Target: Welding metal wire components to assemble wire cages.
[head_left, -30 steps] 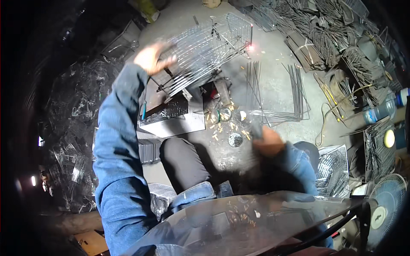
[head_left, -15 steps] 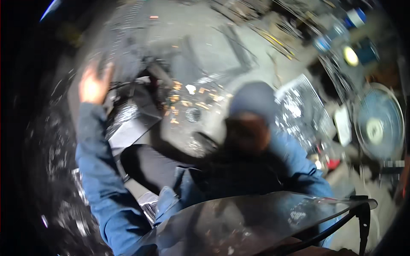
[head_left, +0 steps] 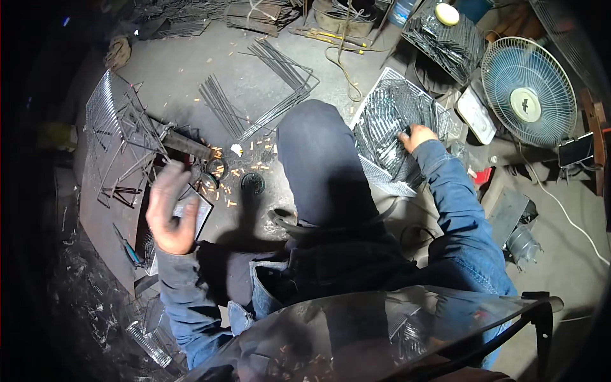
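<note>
My left hand (head_left: pixel 170 213) is raised beside the metal worktable on the left, thumb apart from the fingers, slightly blurred, and holds nothing. Close to it, several thin rods joined into a frame (head_left: pixel 130 143) stand on the worktable (head_left: pixel 102 204). My right hand (head_left: pixel 420 136) reaches over a light-coloured mesh basket (head_left: pixel 389 184) on the right. Its fingers curl onto the dark bent metal rods (head_left: pixel 393 114) heaped inside; the fingertips are partly hidden among them. Blue-handled pliers (head_left: pixel 129 247) lie on the worktable near my left forearm.
Loose rods (head_left: pixel 280 105) lie on the floor ahead. Small orange-brown stubs are scattered around a round dark dish (head_left: pixel 252 184). At the right stand a fan (head_left: pixel 531 76), another heap of rods (head_left: pixel 445 48) and a white cable (head_left: pixel 566 216). A clear visor (head_left: pixel 356 325) crosses the lower view.
The view has turned and sharpened. My left hand has come back toward my body from farther out over the worktable. My right hand, hidden before, now shows at the basket's rods.
</note>
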Tool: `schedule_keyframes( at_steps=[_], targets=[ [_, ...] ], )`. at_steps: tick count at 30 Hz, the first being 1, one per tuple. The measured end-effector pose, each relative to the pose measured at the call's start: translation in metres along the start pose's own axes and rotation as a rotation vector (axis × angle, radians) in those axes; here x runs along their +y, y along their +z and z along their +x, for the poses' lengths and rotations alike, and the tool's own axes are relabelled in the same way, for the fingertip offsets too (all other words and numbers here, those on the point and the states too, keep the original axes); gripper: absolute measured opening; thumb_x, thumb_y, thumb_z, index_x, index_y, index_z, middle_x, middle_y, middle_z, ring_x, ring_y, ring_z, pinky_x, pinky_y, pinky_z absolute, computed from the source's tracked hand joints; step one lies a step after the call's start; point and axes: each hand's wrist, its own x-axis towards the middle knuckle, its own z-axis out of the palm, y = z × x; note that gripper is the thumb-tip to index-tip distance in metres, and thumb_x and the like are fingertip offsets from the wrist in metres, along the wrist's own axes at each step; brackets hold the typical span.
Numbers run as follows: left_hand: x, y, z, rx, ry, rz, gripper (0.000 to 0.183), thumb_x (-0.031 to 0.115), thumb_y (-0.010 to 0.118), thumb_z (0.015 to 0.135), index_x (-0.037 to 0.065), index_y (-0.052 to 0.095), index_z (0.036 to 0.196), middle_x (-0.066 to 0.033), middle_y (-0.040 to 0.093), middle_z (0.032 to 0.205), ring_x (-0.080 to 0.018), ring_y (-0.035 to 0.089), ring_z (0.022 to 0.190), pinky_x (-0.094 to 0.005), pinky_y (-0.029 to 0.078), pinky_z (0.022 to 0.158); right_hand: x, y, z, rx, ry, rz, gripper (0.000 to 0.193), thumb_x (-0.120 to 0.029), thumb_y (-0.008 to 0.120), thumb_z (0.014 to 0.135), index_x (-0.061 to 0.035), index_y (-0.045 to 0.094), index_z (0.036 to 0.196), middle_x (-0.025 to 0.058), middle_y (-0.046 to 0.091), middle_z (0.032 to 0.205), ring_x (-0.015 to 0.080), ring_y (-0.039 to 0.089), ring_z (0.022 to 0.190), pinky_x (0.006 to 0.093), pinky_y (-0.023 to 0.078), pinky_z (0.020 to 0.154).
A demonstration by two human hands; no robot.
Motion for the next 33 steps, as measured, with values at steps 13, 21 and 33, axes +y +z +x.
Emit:
schedule_keyframes(
  at_steps=[13,21,33],
  targets=[
    [-0.021,0.05,-0.072,-0.347,-0.236,-0.2,0.029,0.012,0.066,0.078,-0.002,0.063,0.103,-0.0176,0.065,0.101,-0.0302,0.062,0.095,-0.0354,0.046,0.085,0.035,-0.018,0.029,-0.125,-0.639,0.085,0.018,-0.006,0.067,0.07,-0.011,0.068,0.087,0.0106,0.062,0.088,0.0285,0.059,0.087,0.0348,0.048,0.08],
    [-0.023,0.051,-0.073,-0.334,-0.331,-0.215,0.029,0.008,0.066,0.075,-0.001,0.063,0.103,-0.0175,0.065,0.1,-0.0282,0.063,0.095,-0.0339,0.048,0.083,0.001,-0.153,0.03,-0.127,-0.475,1.091,0.025,-0.006,0.064,0.081,0.0034,0.061,0.103,0.0058,0.065,0.088,0.0115,0.058,0.072,0.0252,0.049,0.067],
    [0.032,0.0,-0.006,0.151,0.079,0.43,0.061,0.018,0.075,0.061,0.016,0.056,0.119,-0.0089,0.052,0.122,-0.0299,0.046,0.116,-0.0486,0.034,0.099,-0.286,-0.138,-0.05,-0.848,-0.627,1.813,0.023,-0.003,0.057,0.081,0.0047,0.057,0.103,0.0083,0.061,0.078,0.0165,0.061,0.06,0.0313,0.057,0.057]
  ],
)
